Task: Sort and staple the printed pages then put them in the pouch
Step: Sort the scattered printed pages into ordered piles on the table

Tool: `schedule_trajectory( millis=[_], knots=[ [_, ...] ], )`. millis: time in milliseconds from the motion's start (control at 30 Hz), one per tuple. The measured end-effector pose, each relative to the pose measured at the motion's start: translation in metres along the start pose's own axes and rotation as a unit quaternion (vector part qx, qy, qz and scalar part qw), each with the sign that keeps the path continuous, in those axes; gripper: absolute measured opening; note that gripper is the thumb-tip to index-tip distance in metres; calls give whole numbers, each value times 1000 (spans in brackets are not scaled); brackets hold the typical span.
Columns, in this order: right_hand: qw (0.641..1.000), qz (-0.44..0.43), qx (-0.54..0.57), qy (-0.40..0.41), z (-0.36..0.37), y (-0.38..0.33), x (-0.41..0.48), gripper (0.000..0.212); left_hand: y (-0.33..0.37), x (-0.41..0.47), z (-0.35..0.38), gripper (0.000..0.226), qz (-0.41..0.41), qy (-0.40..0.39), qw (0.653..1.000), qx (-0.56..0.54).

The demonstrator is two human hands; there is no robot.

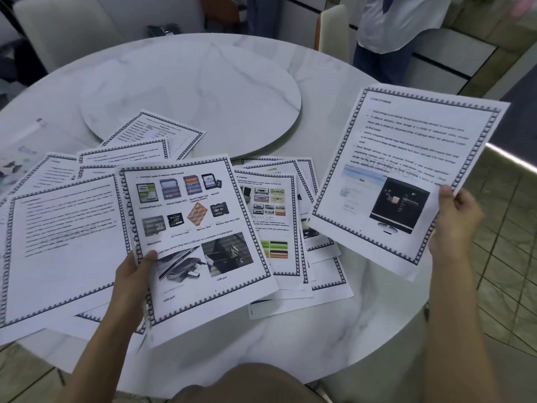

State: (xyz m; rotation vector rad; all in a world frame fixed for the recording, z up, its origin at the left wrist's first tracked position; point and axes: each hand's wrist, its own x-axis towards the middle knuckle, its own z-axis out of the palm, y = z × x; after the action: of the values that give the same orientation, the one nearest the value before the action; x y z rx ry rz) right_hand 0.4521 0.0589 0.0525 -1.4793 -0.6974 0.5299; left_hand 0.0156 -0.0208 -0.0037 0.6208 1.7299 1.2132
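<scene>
While the left hand point(132, 276) pinches the memory-card page point(200, 199) at its lower left margin, thumb on the print and fingers hidden under the sheet, the right hand point(454, 219) grips the cloud-storage page point(406, 158) at its lower right edge, thumb on top and fingers curled behind. That makes two held pages, one per hand. The memory-card page hangs over the near middle of the desk point(363, 321); its long axis runs from the near edge toward the far edge, its top leaning a little left, heading away from the person. The cloud-storage page is raised above the desk's right edge, its long axis slanting from near-left to far-right, heading also away.

Under and around them, loose bordered pages lie flat. One spread point(64, 242) fans toward the left edge, and a pile point(290, 228) sits between the two held sheets. They overlap too much for an exact count. Behind them, one round turntable point(203, 91) rests at the desk's centre, and the farthest page point(157, 132) overlaps its near rim. A standing person point(392, 33) is beyond the far right edge.
</scene>
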Motion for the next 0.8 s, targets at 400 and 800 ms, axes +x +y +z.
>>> schedule_trajectory(
  millis=[400, 800],
  knots=[
    [991, 33, -26, -123, 43, 34, -36, 18, 10, -4, -7, 19, 33, -77, 996, 4],
    [941, 200, 21, -273, 70, 48, -103, 14, 2, -5, 32, 15, 0, -146, 989, 26]
  ],
)
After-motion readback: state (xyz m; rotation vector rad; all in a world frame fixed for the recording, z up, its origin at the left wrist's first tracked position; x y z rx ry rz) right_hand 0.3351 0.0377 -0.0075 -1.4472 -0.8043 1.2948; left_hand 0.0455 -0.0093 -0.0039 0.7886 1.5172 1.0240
